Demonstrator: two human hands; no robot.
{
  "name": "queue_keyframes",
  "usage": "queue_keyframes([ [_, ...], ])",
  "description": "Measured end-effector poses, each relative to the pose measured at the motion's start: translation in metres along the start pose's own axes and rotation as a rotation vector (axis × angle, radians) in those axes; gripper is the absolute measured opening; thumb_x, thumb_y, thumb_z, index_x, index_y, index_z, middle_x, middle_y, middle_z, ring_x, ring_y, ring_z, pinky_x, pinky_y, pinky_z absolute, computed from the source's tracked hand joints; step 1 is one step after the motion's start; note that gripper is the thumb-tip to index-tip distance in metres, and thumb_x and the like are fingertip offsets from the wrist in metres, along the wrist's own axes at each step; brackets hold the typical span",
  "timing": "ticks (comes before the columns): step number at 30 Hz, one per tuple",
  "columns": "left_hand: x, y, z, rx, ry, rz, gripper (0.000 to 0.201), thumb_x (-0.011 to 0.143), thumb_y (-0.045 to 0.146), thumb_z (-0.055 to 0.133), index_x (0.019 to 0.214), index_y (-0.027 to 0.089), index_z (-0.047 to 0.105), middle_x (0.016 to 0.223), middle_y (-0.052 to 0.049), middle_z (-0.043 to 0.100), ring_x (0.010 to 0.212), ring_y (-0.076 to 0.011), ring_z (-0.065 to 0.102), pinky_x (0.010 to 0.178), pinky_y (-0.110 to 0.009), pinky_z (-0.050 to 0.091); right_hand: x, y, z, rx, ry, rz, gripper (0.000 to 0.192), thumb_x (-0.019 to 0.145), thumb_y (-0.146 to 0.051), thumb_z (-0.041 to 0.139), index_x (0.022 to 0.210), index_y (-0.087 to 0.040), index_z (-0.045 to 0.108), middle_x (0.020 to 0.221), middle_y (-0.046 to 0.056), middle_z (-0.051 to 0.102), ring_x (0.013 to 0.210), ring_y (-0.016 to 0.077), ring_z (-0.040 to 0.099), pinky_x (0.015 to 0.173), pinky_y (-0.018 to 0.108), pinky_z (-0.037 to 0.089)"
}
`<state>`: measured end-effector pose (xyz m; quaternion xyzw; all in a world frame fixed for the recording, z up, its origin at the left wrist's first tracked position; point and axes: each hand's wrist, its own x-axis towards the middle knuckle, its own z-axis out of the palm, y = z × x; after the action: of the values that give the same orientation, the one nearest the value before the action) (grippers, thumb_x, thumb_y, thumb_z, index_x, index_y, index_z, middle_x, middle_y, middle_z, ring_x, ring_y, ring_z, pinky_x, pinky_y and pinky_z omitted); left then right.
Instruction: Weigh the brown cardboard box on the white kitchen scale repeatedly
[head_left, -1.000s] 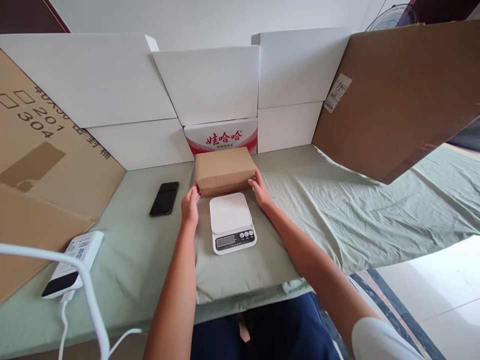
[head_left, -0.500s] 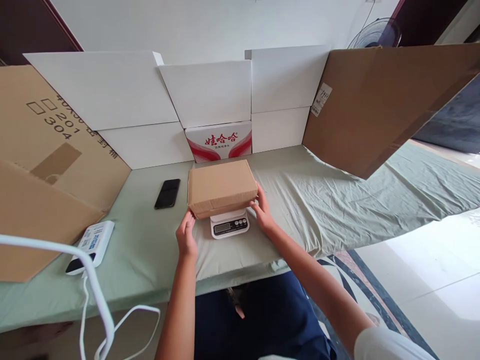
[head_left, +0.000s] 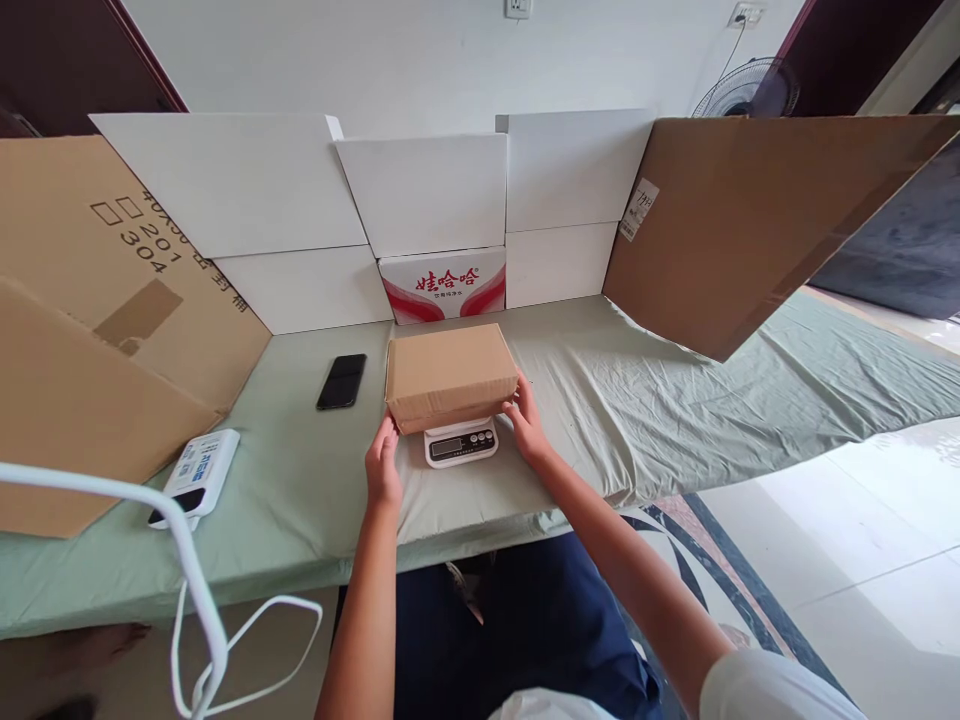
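The box [head_left: 450,375] sat on the scale [head_left: 460,442] (only the scale's display end showed from under it), in the middle of the table [head_left: 300,500]. The left hand [head_left: 383,466] pressed its near left corner, the right hand [head_left: 527,425] its right end, fingers of both spread flat against the cardboard. A phone [head_left: 342,381] lay just left, a power bank [head_left: 196,474] nearer the edge.

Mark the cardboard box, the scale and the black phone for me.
cardboard box [head_left: 448,368]: head view, middle of its top face.
scale [head_left: 460,444]: head view, its display panel below the box.
black phone [head_left: 342,381]: head view, centre of its dark screen.
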<state>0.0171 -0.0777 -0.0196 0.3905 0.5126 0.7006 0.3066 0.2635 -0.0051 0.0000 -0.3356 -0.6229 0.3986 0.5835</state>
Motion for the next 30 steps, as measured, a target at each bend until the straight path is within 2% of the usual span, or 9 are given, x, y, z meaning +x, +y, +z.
queue_keyframes([
  [4, 0.0007, -0.0001, -0.0011, -0.01, -0.031, 0.024, 0.077, 0.088, 0.067, 0.055, 0.145, 0.014, 0.056, 0.154, -0.018, 0.05, 0.144, -0.0319, 0.045, 0.121, -0.045, 0.033, -0.0008, 0.0015, -0.0013, 0.008, 0.005, 0.004, 0.065, 0.093, -0.056, 0.055, 0.153, -0.04, 0.036, 0.161, 0.001, 0.039, 0.142, 0.0293, 0.043, 0.119, 0.052, 0.038],
  [10, 0.001, 0.004, -0.0048, -0.054, -0.061, 0.109, 0.066, 0.095, 0.059, 0.048, 0.147, 0.02, 0.054, 0.158, -0.011, 0.046, 0.148, -0.0272, 0.04, 0.122, -0.04, 0.032, 0.0006, 0.0027, -0.0049, 0.02, 0.105, 0.04, 0.069, 0.093, -0.061, 0.053, 0.154, -0.038, 0.033, 0.16, 0.005, 0.04, 0.139, 0.0292, 0.047, 0.117, 0.053, 0.041],
  [17, -0.0005, 0.0034, -0.0049, -0.054, -0.055, 0.087, 0.064, 0.094, 0.059, 0.05, 0.143, 0.019, 0.06, 0.152, -0.012, 0.053, 0.145, -0.0288, 0.045, 0.121, -0.042, 0.034, -0.001, 0.0004, -0.0044, 0.004, 0.071, 0.028, 0.062, 0.095, -0.056, 0.053, 0.152, -0.038, 0.038, 0.156, 0.004, 0.045, 0.137, 0.0277, 0.049, 0.115, 0.05, 0.044],
  [23, 0.0003, 0.0012, -0.0061, -0.063, -0.064, 0.101, 0.065, 0.094, 0.061, 0.048, 0.142, 0.02, 0.06, 0.151, -0.013, 0.054, 0.145, -0.0292, 0.045, 0.121, -0.043, 0.034, -0.0019, 0.0028, -0.0067, 0.018, 0.109, 0.007, 0.063, 0.095, -0.057, 0.053, 0.152, -0.038, 0.037, 0.153, 0.005, 0.048, 0.138, 0.0278, 0.05, 0.114, 0.051, 0.044],
  [30, -0.0001, 0.0017, -0.0057, -0.046, -0.051, 0.084, 0.069, 0.091, 0.064, 0.051, 0.141, 0.017, 0.061, 0.149, -0.016, 0.056, 0.143, -0.031, 0.048, 0.12, -0.045, 0.035, -0.0018, 0.0027, -0.0056, 0.028, 0.086, -0.016, 0.063, 0.094, -0.058, 0.053, 0.151, -0.036, 0.04, 0.153, 0.005, 0.049, 0.137, 0.0274, 0.05, 0.115, 0.05, 0.044],
])
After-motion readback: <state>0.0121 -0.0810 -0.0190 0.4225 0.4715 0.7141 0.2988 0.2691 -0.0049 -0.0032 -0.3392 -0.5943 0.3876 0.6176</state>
